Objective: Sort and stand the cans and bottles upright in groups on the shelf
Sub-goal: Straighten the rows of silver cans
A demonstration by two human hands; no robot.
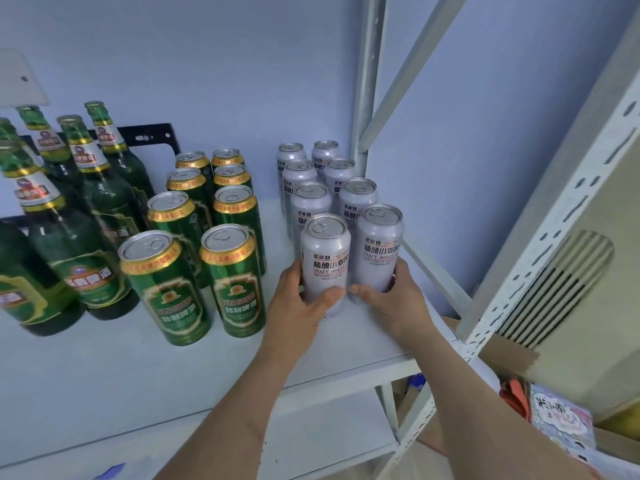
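On the white shelf [104, 368] several pale lilac cans stand upright in two rows at the right. My left hand [298, 303] grips the front left lilac can [325, 258] low down. My right hand [391, 299] grips the front right lilac can [379, 244] at its base. Both cans stand on the shelf side by side. Several green cans [232, 282] with gold rims stand upright in two rows in the middle. Several green glass bottles [79, 216] stand upright at the left.
A white metal upright [367, 98] and diagonal brace [412, 74] rise behind the lilac cans. The shelf's right post [540, 244] stands close to my right arm. A lower shelf [329, 441] lies below. A cardboard box and colourful packets [557, 420] sit at the lower right.
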